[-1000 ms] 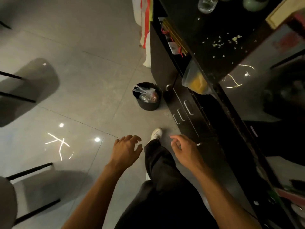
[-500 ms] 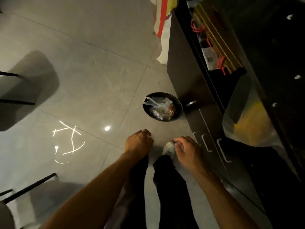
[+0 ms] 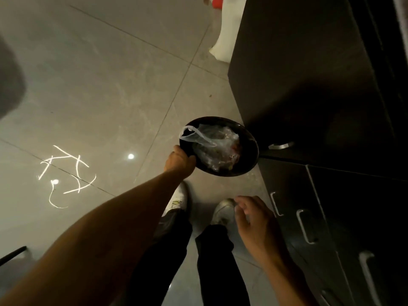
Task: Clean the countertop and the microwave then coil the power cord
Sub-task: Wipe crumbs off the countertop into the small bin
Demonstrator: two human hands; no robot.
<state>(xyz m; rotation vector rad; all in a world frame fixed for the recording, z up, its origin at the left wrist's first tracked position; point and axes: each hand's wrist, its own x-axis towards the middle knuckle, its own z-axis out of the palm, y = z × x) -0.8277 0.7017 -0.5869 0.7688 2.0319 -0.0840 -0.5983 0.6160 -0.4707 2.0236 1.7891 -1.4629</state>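
Note:
A round black waste bin [image 3: 249, 161] stands on the floor against the dark cabinet. Crumpled clear plastic bags [image 3: 215, 149] fill it. My left hand [image 3: 180, 161] reaches down and grips the bin's near left rim, fingers curled over the edge. My right hand [image 3: 254, 219] hangs lower right, above my right shoe, fingers loosely bent and holding nothing. The countertop, the microwave and the power cord are out of view.
A dark cabinet [image 3: 309, 85] with metal drawer handles [image 3: 305, 226] runs down the right side. A white bag [image 3: 225, 43] leans at its far corner. Grey floor tiles [image 3: 99, 85] spread to the left. My two white shoes [image 3: 178, 197] stand just before the bin.
I have bent closer to the floor. My left hand moved forward and took hold of the bin's rim. My right hand stayed low near my shoe.

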